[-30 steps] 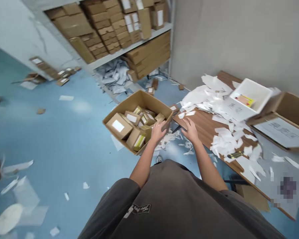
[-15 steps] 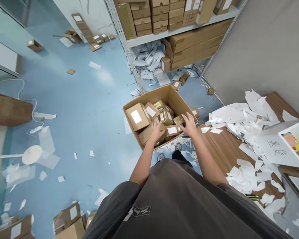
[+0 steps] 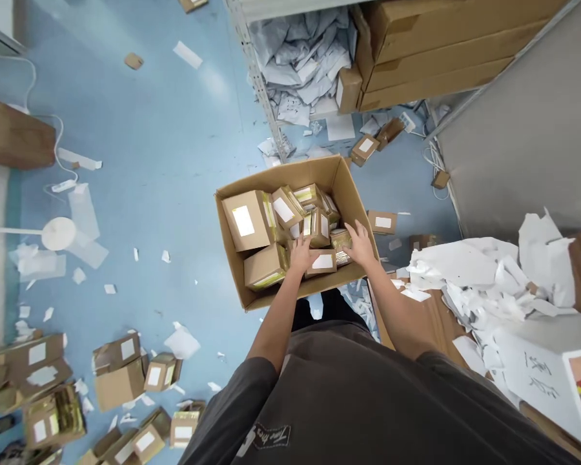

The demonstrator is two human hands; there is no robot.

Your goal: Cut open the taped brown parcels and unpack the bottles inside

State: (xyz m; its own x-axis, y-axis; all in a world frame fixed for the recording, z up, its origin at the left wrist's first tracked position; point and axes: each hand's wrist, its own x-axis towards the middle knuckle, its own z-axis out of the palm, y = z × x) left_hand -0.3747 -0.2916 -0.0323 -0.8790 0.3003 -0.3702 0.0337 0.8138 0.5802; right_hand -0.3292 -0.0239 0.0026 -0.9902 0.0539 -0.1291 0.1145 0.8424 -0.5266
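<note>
A large open carton in front of my body is filled with several small brown boxes. Inside, a bigger labelled box sits at the left, with a taped box in front of it. My left hand lies over the contents, fingers spread, by a box with a white label. Near the carton's right wall, my right hand has its fingers apart beside a box wrapped in shiny tape. Neither hand is closed around a box; fingertip contact is hard to make out.
Ahead stands a metal shelf with crumpled white bags and long cartons. Torn paper covers a wooden table at the right. Opened boxes and paper scraps litter the blue floor at lower left.
My view has tilted downward, and the carton appears larger. The front-left box inside now lies farther left, apart from my left hand. Both hands stay over the contents with fingers spread.
</note>
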